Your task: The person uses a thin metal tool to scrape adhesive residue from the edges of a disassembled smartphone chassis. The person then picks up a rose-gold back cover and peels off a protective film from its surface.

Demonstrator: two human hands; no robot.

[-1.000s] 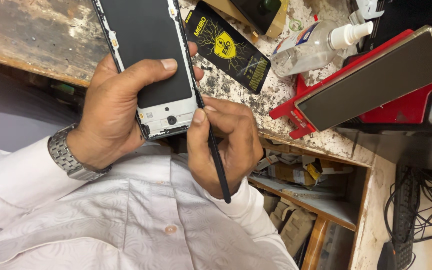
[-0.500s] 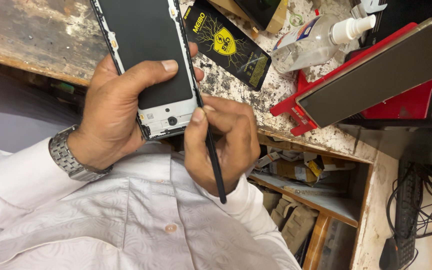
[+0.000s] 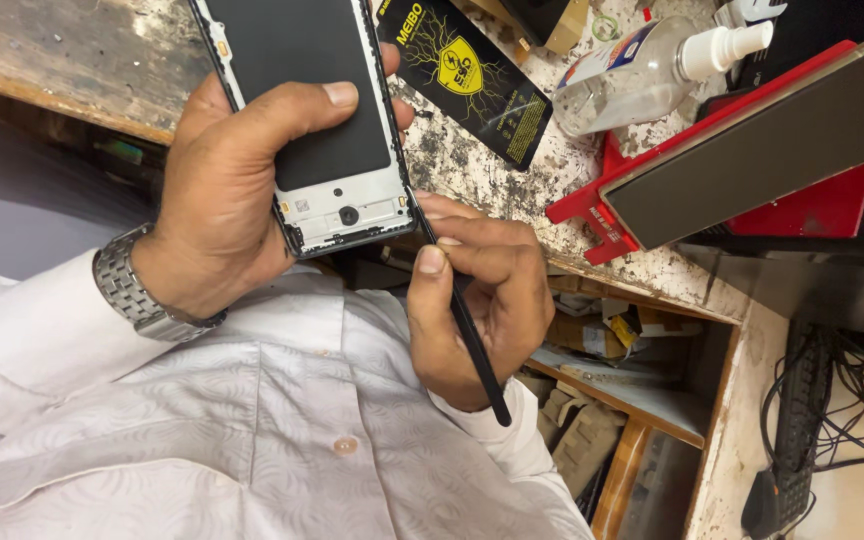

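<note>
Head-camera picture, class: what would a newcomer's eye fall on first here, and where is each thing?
At centre, the left hand grips an opened phone frame, while the right hand works a thin black tool at its lower right corner. To the right, on the stained workbench, a red tilted stand catches the eye, with a clear spray bottle above it.

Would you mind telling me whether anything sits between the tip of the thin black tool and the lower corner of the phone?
Nothing visible does. The right hand holds the thin black tool with its tip right at the lower right corner of the phone, which the left hand grips. The left thumb lies higher on the dark panel, away from that corner.
</note>
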